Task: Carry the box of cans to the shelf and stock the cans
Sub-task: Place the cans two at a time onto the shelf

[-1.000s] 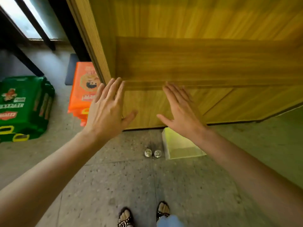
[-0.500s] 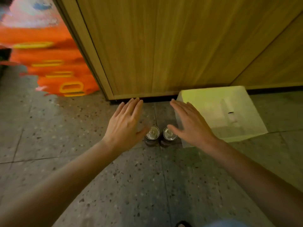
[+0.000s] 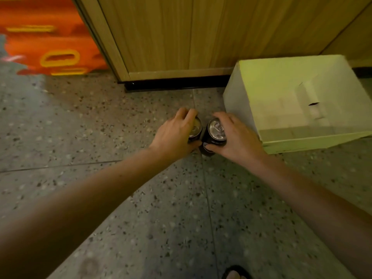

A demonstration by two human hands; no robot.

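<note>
Two dark cans with silver tops stand side by side on the speckled floor. My left hand (image 3: 177,133) wraps around the left can (image 3: 196,128), covering most of its top. My right hand (image 3: 235,135) grips the right can (image 3: 216,129), whose pull-tab top shows clearly. Just right of the cans sits a pale, open cardboard box (image 3: 243,105); the part of its inside that shows holds no cans. Both cans seem to rest on the floor; I cannot tell whether they are lifted.
A wooden cabinet panel (image 3: 181,37) with a black base strip rises straight behind the cans. Stacked orange drink cases (image 3: 46,37) stand at the upper left. One sandalled foot (image 3: 235,273) shows at the bottom edge. Speckled floor spreads all around.
The view has dropped and closed in on the floor. Both hands went from spread open in the air down onto the two cans and closed around them.
</note>
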